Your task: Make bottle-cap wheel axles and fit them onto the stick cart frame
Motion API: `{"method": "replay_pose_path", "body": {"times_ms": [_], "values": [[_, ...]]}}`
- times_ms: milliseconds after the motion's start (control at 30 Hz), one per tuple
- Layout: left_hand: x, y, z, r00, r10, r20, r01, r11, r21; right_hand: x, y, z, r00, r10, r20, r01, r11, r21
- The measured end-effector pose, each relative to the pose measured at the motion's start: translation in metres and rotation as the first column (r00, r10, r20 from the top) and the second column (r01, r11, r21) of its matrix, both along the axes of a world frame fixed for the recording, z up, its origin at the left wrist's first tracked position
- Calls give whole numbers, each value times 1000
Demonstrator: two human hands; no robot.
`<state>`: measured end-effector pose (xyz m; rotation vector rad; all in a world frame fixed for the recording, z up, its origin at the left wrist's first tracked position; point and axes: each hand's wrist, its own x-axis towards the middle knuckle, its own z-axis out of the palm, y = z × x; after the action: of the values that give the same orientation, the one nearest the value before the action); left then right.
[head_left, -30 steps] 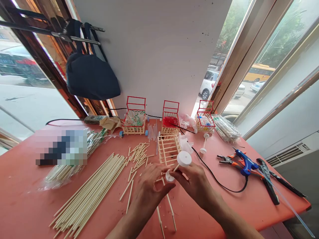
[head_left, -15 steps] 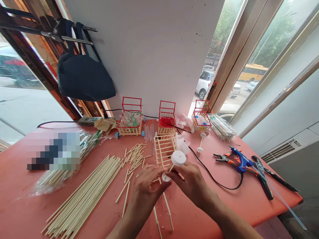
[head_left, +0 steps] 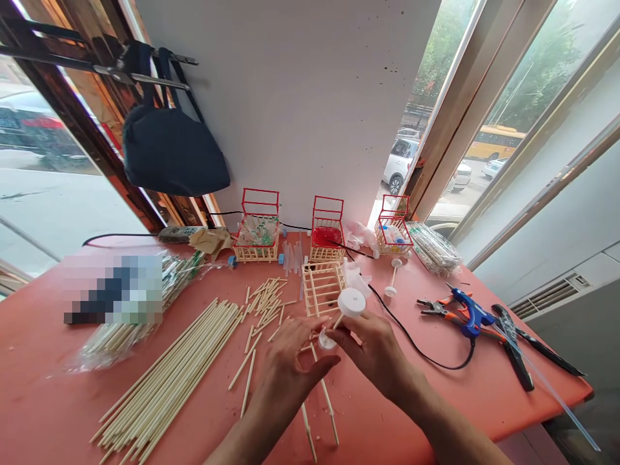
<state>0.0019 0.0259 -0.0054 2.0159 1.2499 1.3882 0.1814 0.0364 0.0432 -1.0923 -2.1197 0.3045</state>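
My right hand (head_left: 372, 345) grips a wheel axle, a short wooden stick with a round white cap at each end. Its upper white cap (head_left: 351, 302) faces up beside my fingers, and the lower white cap (head_left: 327, 340) sits between my two hands. My left hand (head_left: 293, 352) is open by the lower cap, thumb stretched apart from the fingers; whether its fingertips touch the cap I cannot tell. Just beyond the hands lies a small frame of wooden sticks (head_left: 323, 284), partly covered by them. Two long sticks (head_left: 327, 403) reach from under my hands towards the front.
At the back stand three small stick carts with red handles, including a left cart (head_left: 256, 248). Left lie long wooden sticks (head_left: 169, 381) and cut short pieces (head_left: 266, 303). Another wheel axle (head_left: 393, 278), a blue glue gun (head_left: 469, 313) and pliers (head_left: 436, 309) lie right, with a black cord.
My left thumb has moved away from the lower cap, and the left hand has opened. The axle stays in my right hand. The whole view has shifted slightly.
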Motion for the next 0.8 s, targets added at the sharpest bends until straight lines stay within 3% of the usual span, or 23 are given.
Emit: {"method": "replay_pose_path", "body": {"times_ms": [167, 433, 667, 800], "values": [[-2, -1, 2, 1000, -17, -11, 16, 997, -79, 0, 0, -1, 1000, 10, -19, -11, 999, -48], [-6, 1, 10, 1000, -24, -16, 23, 997, -78, 7, 5, 5, 996, -50, -69, 43, 994, -99], [-19, 6, 9, 999, 19, -32, -22, 992, -126, 13, 12, 2, 991, -77, -107, 71, 996, -58], [-28, 8, 13, 994, 110, -14, -111, 990, -83, 13, 12, 5, 989, -65, -131, 57, 997, -57]]}}
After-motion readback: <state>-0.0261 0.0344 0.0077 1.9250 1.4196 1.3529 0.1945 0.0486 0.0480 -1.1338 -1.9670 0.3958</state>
